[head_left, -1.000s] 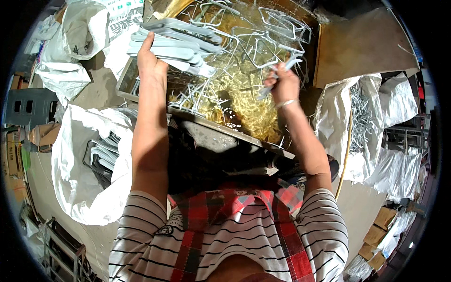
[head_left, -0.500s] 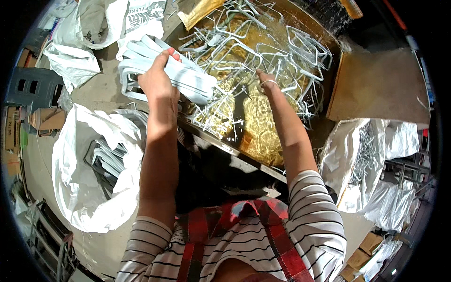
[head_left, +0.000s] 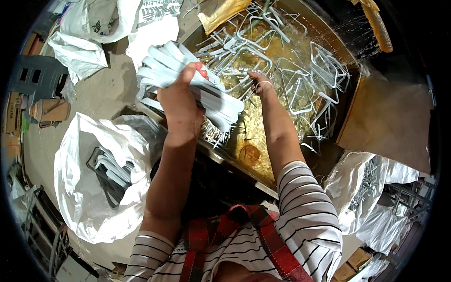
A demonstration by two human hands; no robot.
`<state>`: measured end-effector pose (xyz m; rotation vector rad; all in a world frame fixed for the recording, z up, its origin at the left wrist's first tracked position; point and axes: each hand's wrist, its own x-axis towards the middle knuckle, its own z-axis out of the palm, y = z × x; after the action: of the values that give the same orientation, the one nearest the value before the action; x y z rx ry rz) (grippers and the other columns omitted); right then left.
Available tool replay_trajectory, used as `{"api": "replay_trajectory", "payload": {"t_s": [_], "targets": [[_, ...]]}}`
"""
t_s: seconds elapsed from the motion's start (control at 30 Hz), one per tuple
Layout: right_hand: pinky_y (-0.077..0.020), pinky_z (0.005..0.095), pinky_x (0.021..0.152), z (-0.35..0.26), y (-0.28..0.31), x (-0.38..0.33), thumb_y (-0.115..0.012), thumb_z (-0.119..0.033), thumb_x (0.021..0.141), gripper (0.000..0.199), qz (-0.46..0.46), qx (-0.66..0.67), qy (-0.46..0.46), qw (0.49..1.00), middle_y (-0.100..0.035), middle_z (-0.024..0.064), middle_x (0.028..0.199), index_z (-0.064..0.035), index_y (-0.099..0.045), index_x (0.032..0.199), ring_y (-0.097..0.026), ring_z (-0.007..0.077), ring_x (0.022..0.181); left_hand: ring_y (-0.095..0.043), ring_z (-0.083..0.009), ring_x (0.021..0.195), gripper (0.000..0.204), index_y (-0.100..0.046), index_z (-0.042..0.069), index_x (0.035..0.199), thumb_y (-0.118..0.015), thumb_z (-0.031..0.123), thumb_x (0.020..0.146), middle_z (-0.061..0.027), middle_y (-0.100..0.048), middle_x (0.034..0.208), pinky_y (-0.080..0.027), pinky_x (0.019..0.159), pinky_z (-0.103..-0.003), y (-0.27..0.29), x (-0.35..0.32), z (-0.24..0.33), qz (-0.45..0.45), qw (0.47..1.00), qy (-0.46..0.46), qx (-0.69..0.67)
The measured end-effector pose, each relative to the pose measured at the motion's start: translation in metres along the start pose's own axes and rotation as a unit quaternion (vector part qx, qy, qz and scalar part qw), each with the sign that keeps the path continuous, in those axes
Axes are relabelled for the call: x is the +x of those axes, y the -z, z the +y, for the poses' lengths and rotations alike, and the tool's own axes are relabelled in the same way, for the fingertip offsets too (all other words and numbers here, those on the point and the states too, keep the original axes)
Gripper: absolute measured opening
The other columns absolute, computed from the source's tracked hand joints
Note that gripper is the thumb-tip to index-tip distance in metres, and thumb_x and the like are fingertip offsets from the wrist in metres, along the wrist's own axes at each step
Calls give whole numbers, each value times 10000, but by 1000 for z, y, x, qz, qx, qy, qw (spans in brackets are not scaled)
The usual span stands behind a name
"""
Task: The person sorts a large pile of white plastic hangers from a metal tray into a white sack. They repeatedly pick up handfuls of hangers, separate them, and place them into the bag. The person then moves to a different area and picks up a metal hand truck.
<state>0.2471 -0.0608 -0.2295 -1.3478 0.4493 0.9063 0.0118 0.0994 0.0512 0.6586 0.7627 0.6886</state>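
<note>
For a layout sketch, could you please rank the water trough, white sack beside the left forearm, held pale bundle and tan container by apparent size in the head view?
Largest to smallest:
1. water trough
2. white sack
3. held pale bundle, perhaps enlarged by nearness
4. tan container

What the right hand [head_left: 260, 84] grips (if anything) is unclear.

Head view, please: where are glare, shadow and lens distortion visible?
Head view: strong glare brightens the lower-left white sack; rippling light covers the yellowish water; shadow darkens the left forearm; fisheye distortion curves the surroundings, leaving corners black.
</note>
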Motion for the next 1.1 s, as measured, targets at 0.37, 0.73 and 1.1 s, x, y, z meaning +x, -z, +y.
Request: {"api": "replay_trajectory", "payload": {"t_s": [0.37, 0.73, 1.1], "targets": [[-431, 284, 502, -55, -20, -120, -768, -239, 625, 322, 128, -216, 357, 900, -632, 87, 658, 41, -628, 700, -550, 138, 539, -530, -147, 583, 167, -644, -22, 805, -685, 131, 754, -54, -621, 724, -441, 563, -296, -2, -12, -14, -70, 989, -48, 120], [-476, 428, 712, -72, -11, -330, -681, -523, 683, 552, 207, -538, 327, 749, -611, 254, 828, 13, -636, 809, -614, 362, 780, -576, -144, 702, 276, -631, -50, 835, -752, 153, 693, -94, -631, 816, -446, 625, -272, -16, -69, -52, -249, 938, 36, 237], [-436, 434, 767, -2, -12, -379, -458, -575, 814, 638, 105, -623, 459, 625, -465, 209, 950, 28, -496, 1017, -513, 378, 905, -567, -172, 697, 346, -612, -74, 883, -755, 188, 707, -110, -605, 824, -466, 585, -312, -10, -77, -110, -311, 907, 257, 120]]}}
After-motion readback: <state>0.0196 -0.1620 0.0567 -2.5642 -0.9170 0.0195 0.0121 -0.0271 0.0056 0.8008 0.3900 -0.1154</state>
